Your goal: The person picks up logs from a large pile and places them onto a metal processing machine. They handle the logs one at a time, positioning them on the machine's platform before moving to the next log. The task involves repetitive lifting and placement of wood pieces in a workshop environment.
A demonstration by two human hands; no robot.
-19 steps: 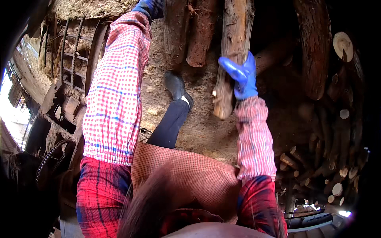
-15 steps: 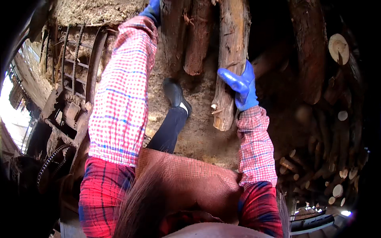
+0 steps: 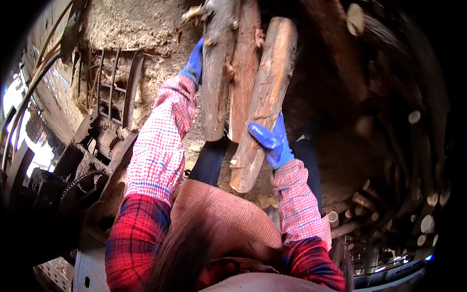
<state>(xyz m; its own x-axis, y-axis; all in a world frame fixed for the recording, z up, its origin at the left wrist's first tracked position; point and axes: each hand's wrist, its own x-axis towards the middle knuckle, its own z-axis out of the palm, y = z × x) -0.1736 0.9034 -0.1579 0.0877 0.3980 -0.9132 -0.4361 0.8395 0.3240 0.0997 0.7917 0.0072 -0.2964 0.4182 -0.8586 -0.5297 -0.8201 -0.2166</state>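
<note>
Three cut logs lie side by side before me, lengthwise away from my body: a grey-brown log (image 3: 216, 92) on the left, a reddish log (image 3: 244, 68) in the middle and a pale brown log (image 3: 267, 92) on the right. My left hand (image 3: 194, 62), in a blue glove, grips the outer side of the left log, its fingers mostly hidden behind the wood. My right hand (image 3: 274, 142), also blue-gloved, holds the near part of the right log, thumb across the top and fingers along its outer side and underneath. The logs' near ends hang over my legs.
Cut logs and branches (image 3: 360, 200) are piled in the dark at the right. On the left stand a rusty metal frame with bars (image 3: 113, 92) and a chain-like toothed strip (image 3: 80, 187). Rough, debris-covered ground (image 3: 131, 24) stretches ahead.
Both hands have drawn the logs nearer to my body, and the three now lie closer together. The logs cover the shoe seen before. My view has shifted too.
</note>
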